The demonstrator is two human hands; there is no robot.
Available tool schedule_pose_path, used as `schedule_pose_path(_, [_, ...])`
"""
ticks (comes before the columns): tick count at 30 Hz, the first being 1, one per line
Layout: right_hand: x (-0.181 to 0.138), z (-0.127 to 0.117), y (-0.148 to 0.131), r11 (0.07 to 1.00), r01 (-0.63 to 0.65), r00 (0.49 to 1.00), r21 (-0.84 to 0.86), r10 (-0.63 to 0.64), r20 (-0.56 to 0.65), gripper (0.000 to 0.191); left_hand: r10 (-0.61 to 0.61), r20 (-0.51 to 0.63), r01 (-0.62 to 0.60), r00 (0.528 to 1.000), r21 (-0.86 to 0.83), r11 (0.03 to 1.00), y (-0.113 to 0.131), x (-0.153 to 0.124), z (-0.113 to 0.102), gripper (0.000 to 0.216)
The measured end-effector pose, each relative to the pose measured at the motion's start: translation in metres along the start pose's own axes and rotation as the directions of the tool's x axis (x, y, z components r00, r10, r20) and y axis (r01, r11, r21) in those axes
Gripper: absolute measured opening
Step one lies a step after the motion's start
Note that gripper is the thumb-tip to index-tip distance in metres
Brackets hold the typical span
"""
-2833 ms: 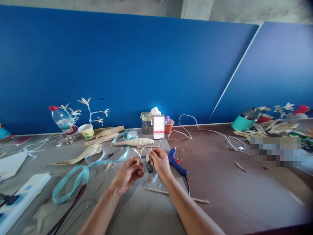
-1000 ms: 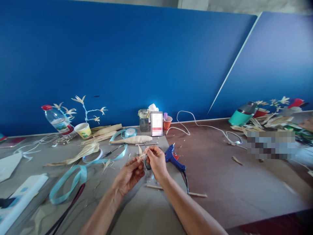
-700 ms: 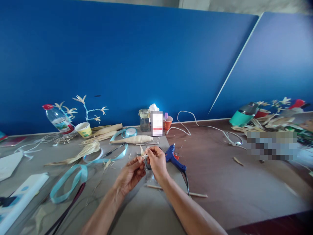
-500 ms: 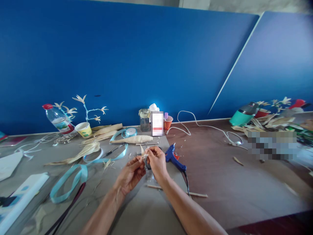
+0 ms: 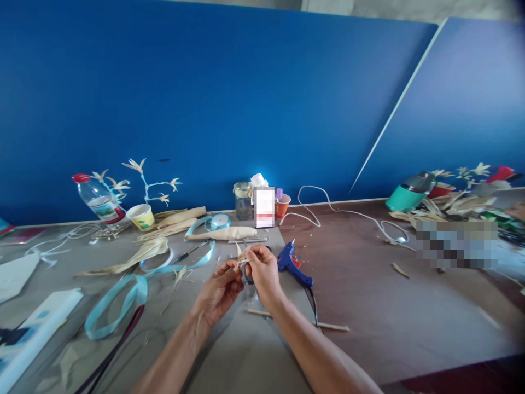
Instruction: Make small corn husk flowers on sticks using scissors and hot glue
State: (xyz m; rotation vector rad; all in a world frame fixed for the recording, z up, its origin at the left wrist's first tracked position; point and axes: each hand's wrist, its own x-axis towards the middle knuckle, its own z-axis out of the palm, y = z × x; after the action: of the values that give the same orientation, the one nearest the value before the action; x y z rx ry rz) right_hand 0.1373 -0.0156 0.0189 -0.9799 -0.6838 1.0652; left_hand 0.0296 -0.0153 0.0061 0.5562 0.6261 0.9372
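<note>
My left hand (image 5: 216, 292) and my right hand (image 5: 262, 271) meet over the grey table, fingertips pinched together on a small pale husk flower (image 5: 240, 256). Both hands are closed on it; thin straw-coloured petals stick up between the thumbs. A pair of black-handled scissors (image 5: 248, 276) lies on the table just under the hands, mostly hidden. A blue glue gun (image 5: 293, 266) lies right beside my right hand.
Light blue ribbon (image 5: 123, 298) loops across the left, with dried husks (image 5: 143, 253), a ribbon spool (image 5: 220, 221), a water bottle (image 5: 100, 201), a yellow cup (image 5: 141, 216), a jar (image 5: 244, 201) and an orange cup (image 5: 282, 206). A white cable (image 5: 348, 216) and a teal flask (image 5: 408, 198) lie right. Blue panels stand behind.
My hands, apart 2.8 s ago, have come together on the small husk flower. Over the last second they have hardly moved, only small finger shifts.
</note>
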Motion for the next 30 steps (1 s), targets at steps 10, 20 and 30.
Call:
schedule_pose_path(10, [0.001,-0.004,0.004,0.993,-0.058,0.998,0.101,0.057,0.012,0.023,0.049,-0.055,-0.052,0.997,-0.040,0.998,0.002,0.002,-0.002,0.015])
schedule_pose_path(20, [-0.001,-0.001,0.011,0.990,-0.140,0.975,0.011,0.136,0.178,0.008,0.055,-0.087,-0.062,0.995,-0.074,0.995,0.008,-0.002,0.003,0.015])
schedule_pose_path(30, [-0.001,0.000,0.012,0.997,-0.081,0.969,-0.015,0.082,0.234,0.012,0.161,-0.077,-0.160,0.984,0.030,0.987,0.009,-0.002,0.005,0.014])
